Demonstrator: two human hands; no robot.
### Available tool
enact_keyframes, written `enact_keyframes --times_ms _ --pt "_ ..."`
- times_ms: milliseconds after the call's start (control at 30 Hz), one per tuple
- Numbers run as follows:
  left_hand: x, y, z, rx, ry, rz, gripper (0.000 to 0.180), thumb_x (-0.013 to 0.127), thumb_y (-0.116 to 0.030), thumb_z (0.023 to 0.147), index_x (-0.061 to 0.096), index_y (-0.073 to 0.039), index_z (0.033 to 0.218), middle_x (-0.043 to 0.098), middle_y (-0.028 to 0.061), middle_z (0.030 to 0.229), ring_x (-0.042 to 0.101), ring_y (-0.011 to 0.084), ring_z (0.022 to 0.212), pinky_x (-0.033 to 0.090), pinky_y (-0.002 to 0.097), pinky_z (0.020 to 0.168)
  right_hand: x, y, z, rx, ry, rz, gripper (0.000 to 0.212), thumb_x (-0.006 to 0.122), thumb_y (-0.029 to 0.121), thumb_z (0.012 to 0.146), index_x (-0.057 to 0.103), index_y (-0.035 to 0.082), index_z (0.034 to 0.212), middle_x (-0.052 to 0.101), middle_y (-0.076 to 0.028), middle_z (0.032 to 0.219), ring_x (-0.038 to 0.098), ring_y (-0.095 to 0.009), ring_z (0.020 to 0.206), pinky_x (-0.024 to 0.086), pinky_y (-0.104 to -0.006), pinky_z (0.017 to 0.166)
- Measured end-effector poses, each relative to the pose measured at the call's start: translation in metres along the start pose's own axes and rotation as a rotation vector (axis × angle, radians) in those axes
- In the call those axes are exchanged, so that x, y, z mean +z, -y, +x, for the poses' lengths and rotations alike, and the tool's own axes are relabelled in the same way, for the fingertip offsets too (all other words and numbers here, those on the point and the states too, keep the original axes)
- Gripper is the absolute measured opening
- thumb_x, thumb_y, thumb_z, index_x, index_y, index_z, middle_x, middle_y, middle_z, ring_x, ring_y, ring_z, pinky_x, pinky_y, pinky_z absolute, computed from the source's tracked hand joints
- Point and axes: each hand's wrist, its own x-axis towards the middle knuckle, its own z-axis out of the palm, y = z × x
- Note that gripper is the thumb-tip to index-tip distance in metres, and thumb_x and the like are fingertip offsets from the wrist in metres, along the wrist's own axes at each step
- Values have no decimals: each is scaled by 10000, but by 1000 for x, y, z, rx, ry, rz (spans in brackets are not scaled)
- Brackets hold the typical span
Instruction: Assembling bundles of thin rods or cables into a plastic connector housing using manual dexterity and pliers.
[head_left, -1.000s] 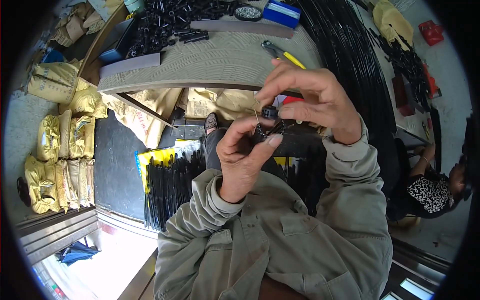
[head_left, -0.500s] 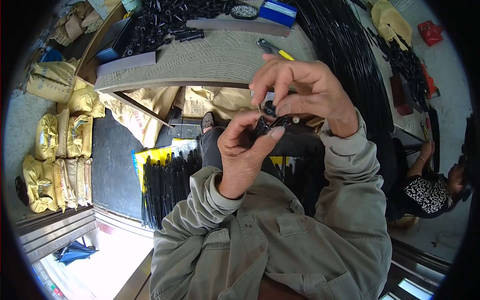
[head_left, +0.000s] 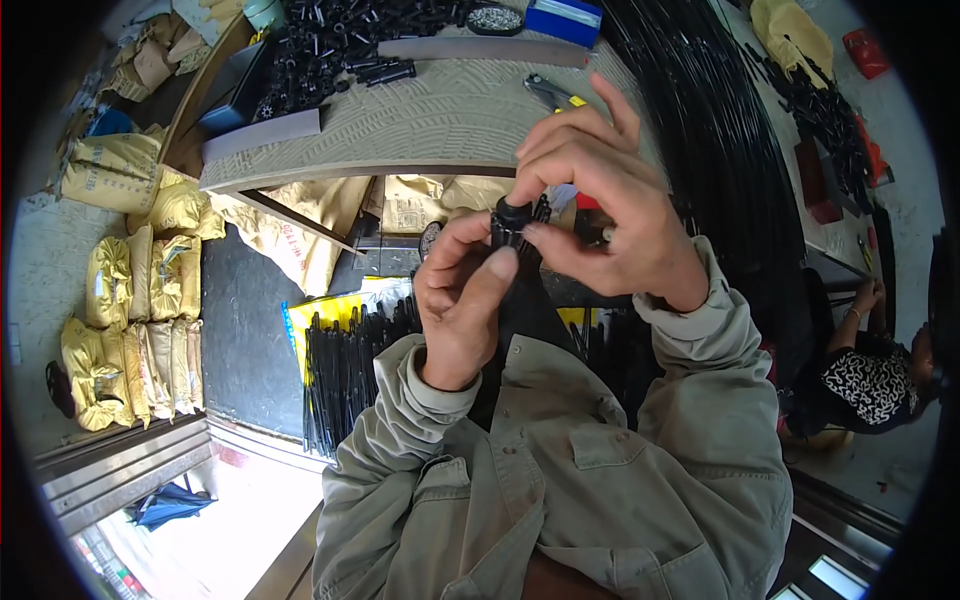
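Observation:
A small black plastic hub (head_left: 508, 226) with a round top is held upright in front of my chest, below the table's front edge. My left hand (head_left: 460, 305) is closed round its left side, thumb across the front. From the other side, the thumb and forefinger of my right hand (head_left: 615, 215) pinch it near the top, while the other fingers are raised. Dark thin pieces (head_left: 541, 210) show just behind the hub, partly hidden by my right hand. Yellow-handled pliers (head_left: 552, 92) lie on the table beyond that hand.
On the patterned tabletop (head_left: 420, 125) are heaped black tubular parts (head_left: 330, 60), a dish of small metal pieces (head_left: 495, 20) and a blue box (head_left: 563, 20). Long black rods (head_left: 690, 110) run along the right. More rods (head_left: 350, 370) stand below left. A person (head_left: 865, 385) sits at right.
The thin strand at my right fingertips no longer shows. My right fingers have come down onto the hub, which now stands upright; both hands have shifted slightly left.

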Motion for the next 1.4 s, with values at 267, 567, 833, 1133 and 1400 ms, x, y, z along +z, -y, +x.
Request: enact_keyframes --times_ms 267,567,833,1133,1400 --pt "1 -5 3 7 -2 -7 307 611 57 769 544 12 1065 578 27 915 530 80 837 431 221 779 6 4 -7 -19 -122 25 200 670 62 615 602 89 802 601 -24 776 575 -204 871 129 -470 1041" --pt "-4 -1 1 139 -32 20 349 607 72 756 534 22 1094 578 78 1006 539 130 916 428 247 829 24 7 -13 -136 -259 -78 217 692 62 631 615 57 833 615 -38 827 570 -219 895 174 -442 1036" --pt "-16 -9 -6 125 16 33 285 634 -68 779 542 26 1032 583 66 946 545 125 841 437 254 790 61 5 -43 573 -221 1182 287 726 92 684 569 -35 888 581 -83 936 535 -124 883 389 -250 840" --pt "-22 -30 -16 106 -43 165 300 648 -177 793 539 25 987 577 53 870 538 113 787 435 242 756 66 29 -36 482 -52 1046 237 731 90 704 531 1 796 528 -27 790 483 -79 743 379 -212 649" --pt "-30 -43 -25 29 75 186 300 623 -207 813 532 23 982 564 61 898 527 121 817 428 247 767 62 32 -32 396 73 799 332 790 163 638 493 37 720 494 8 693 475 -66 669 380 -205 619"
